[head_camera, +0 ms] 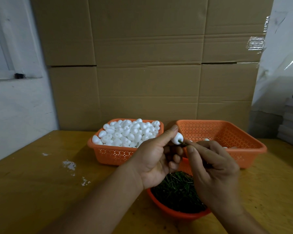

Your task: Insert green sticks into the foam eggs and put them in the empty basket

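Pushing a stick into a foam egg above the baskets

Full egg basket [108,154] at left; left hand [155,159] pinches the foam egg [177,138], right hand [213,168] grips the green stick [183,143] entering it; receiving basket [240,132] at right

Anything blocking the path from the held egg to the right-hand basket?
Nothing visible. The left hand holds the foam egg just off the near-left corner of the right basket, whose top is open. The right hand pinching the green stick is the only thing nearby.
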### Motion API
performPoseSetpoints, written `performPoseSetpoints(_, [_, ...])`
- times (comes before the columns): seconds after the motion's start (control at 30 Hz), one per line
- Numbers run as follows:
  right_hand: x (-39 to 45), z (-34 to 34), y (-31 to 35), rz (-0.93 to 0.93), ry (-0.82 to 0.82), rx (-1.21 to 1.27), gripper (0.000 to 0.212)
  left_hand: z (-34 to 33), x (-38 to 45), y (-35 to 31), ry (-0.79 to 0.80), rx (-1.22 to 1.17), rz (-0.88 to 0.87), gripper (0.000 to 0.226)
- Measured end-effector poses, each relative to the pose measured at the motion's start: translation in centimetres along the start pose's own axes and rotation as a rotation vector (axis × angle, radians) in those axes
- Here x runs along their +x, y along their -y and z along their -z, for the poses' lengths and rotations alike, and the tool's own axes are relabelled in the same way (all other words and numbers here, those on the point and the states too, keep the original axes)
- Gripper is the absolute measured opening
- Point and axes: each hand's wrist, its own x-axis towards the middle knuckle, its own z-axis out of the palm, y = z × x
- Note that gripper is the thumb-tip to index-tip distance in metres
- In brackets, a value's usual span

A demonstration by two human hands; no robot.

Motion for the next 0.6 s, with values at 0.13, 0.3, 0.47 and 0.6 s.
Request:
performPoseSetpoints(0.13, [-0.05,0.02,-0.28,0.012,-0.008,-0.017,0.012,0.00,0.04,0.04,-0.032,0.035,-0.055,0.032])
performPoseSetpoints(0.3, [0.04,-0.04,-0.21,0.031,-0.049,-0.041,0.014,-0.11,0.08,0.21,-0.039,0.040,-0.085,0.032])
performPoseSetpoints(0.47, [0.01,-0.18,-0.28,0.026,-0.063,-0.044,0.014,-0.41,0.07,0.49,-0.031,0.038,-0.121,0.034])
performPoseSetpoints(0.6, [-0.01,-0.12,-0.24,0.017,-0.051,-0.019,0.016,-0.49,0.01,0.60,-0.022,0.060,-0.151,0.035])
